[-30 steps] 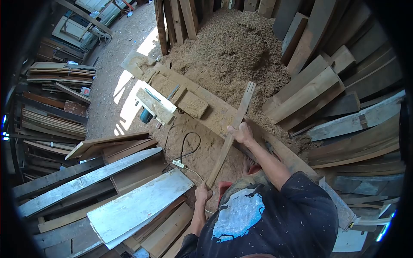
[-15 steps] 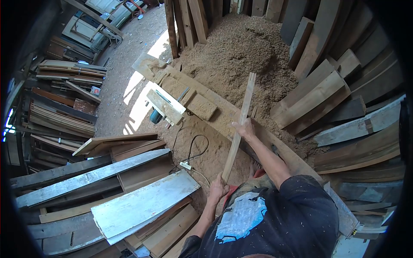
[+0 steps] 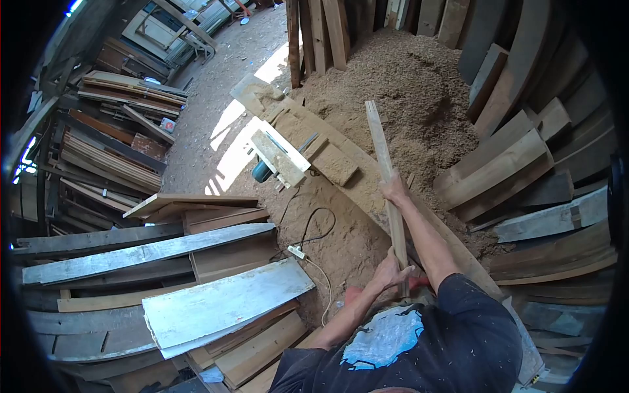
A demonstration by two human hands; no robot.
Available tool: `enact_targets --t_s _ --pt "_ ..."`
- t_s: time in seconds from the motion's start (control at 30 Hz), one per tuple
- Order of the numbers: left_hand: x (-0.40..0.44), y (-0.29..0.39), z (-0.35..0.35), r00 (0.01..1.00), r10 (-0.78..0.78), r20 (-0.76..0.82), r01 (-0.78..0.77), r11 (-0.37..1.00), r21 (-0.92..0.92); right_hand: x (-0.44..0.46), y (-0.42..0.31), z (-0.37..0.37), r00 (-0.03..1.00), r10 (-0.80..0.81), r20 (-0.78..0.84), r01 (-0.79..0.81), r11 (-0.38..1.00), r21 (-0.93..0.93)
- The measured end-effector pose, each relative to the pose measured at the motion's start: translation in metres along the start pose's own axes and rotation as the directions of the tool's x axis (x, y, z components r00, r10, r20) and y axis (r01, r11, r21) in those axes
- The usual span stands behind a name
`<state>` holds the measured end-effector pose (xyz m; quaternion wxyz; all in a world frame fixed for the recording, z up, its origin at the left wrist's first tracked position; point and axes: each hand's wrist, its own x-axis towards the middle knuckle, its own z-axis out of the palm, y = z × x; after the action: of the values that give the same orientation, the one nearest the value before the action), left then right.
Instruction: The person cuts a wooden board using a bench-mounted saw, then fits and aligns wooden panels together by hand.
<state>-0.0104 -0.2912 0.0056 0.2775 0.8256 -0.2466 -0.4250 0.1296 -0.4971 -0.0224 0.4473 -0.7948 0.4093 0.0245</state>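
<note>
Wooden strip (image 3: pixel 395 226) gripped at two places

The right hand (image 3: pixel 394 190) was wrapped around the middle of the strip, and the left hand (image 3: pixel 391 272) had its fingers closed about the near part, close to the body. Seen from above, the strip crossed the bench plank (image 3: pixel 371 183) (its height above it was hard to judge). Narrow slots were already present at its far end; how much shaping was left could not be told. It was well apart from the green power tool (image 3: pixel 261 171) on the left.

The far end showed against the shavings pile (image 3: pixel 406 78), short of the upright boards (image 3: pixel 321 36). On the right, stacked boards (image 3: pixel 501 167) limited any swing; the floor (image 3: pixel 360 242) left of the plank offered more room, though a cable (image 3: pixel 318 216) looped across it
</note>
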Motion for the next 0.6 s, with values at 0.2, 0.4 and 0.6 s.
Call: enact_targets --t_s 0.2,0.4,0.6 --pt "0.010 -0.092 0.005 0.984 0.084 0.154 -0.030 0.945 -0.325 -0.013 -0.003 0.004 0.996 -0.076 0.037 0.078 0.995 -0.057" --pt "0.018 -0.198 -0.058 0.996 -0.019 0.092 0.061 0.876 -0.478 -0.038 -0.009 -0.010 0.999 -0.030 0.037 0.035 0.990 -0.136" --pt "0.077 -0.287 -0.164 0.929 -0.368 0.034 0.259 0.583 -0.770 -0.082 -0.040 0.005 0.794 -0.315 -0.520 0.234 0.948 -0.218"
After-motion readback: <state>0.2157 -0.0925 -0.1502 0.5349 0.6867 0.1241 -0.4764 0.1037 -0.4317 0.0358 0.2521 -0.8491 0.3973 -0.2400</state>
